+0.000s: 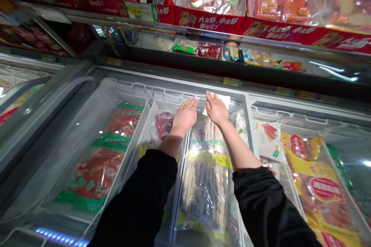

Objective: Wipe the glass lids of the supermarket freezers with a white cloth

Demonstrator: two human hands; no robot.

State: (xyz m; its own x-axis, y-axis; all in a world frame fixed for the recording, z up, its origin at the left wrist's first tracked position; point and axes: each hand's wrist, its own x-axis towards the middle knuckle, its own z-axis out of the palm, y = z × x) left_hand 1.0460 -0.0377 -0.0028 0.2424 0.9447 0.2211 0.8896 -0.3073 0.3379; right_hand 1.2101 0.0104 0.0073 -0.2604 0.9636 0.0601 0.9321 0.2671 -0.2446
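Where the wire basket ends, left hand and right hand lie flat, unclenched, side by side.

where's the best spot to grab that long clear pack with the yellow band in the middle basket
Probably its far short end, from above. The long clear pack lies flat and fills its wire basket side to side, so the long edges leave little room for fingers. The right hand rests flat at that end.
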